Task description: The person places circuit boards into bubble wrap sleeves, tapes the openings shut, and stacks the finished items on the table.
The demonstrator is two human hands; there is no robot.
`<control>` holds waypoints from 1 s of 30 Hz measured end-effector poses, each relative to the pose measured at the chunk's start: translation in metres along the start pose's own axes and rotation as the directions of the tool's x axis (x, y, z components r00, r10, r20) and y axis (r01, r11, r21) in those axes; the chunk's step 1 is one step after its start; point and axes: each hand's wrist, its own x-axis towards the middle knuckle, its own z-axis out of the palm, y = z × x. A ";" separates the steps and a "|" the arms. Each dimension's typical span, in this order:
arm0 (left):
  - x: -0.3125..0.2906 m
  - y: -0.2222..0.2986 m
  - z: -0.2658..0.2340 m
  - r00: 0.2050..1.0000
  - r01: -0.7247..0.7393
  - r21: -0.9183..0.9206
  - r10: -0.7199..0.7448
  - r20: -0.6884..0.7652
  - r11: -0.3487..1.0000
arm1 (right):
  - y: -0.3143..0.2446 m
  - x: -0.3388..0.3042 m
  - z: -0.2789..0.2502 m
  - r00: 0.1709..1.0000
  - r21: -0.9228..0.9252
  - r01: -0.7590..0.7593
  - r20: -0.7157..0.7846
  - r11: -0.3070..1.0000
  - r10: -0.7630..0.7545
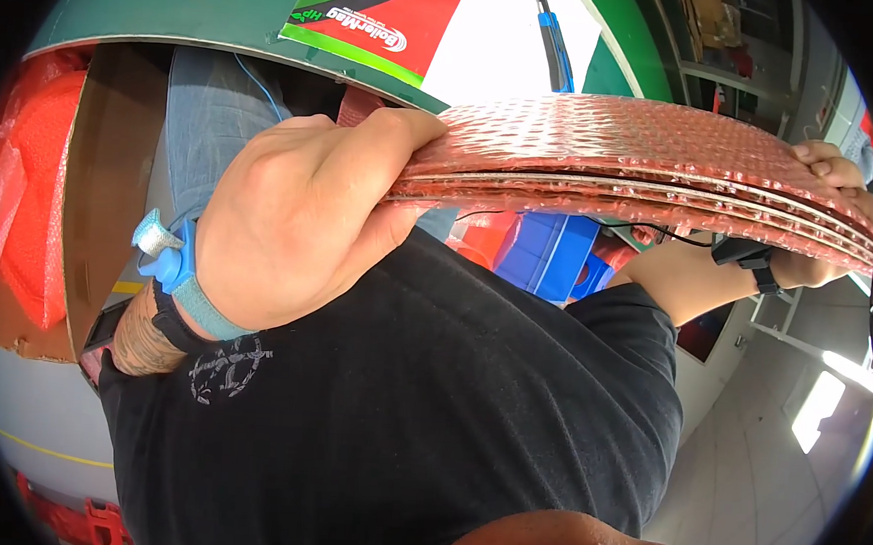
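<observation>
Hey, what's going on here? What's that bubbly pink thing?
A person is holding up a flat, layered bundle in pink bubble wrap. The left grip is on one end and the right grip is on the other. What's inside the wrap isn't clear. On the green table, a blue-and-black tool lies on a colourful sheet. Over on the left, a brown box has red bubble wrap in it.

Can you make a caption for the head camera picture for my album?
The left hand and right hand grip opposite ends of a pink bubble-wrapped stack, near a green tabletop.
</observation>
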 end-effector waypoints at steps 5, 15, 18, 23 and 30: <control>-0.001 -0.001 0.001 1.000 0.013 0.002 -0.013 -0.014 1.000 | 0.000 0.002 0.000 0.999 -0.107 0.006 0.033 0.994 -0.002; 0.001 0.001 0.001 0.996 0.078 0.029 -0.079 0.040 0.997 | -0.004 -0.008 -0.002 1.000 -0.139 -0.017 -0.020 0.990 0.014; 0.001 0.001 0.001 0.997 0.068 0.037 -0.069 0.033 0.997 | -0.005 -0.011 0.001 0.998 -0.145 -0.010 -0.068 0.989 0.000; 0.003 0.001 0.002 0.997 0.066 0.029 -0.067 0.033 0.997 | -0.004 -0.013 0.002 0.997 -0.117 0.012 -0.073 0.993 -0.021; 0.002 0.001 0.004 0.995 0.083 0.009 -0.084 0.062 0.996 | 0.003 -0.013 -0.009 1.000 -0.054 0.010 0.015 0.998 -0.009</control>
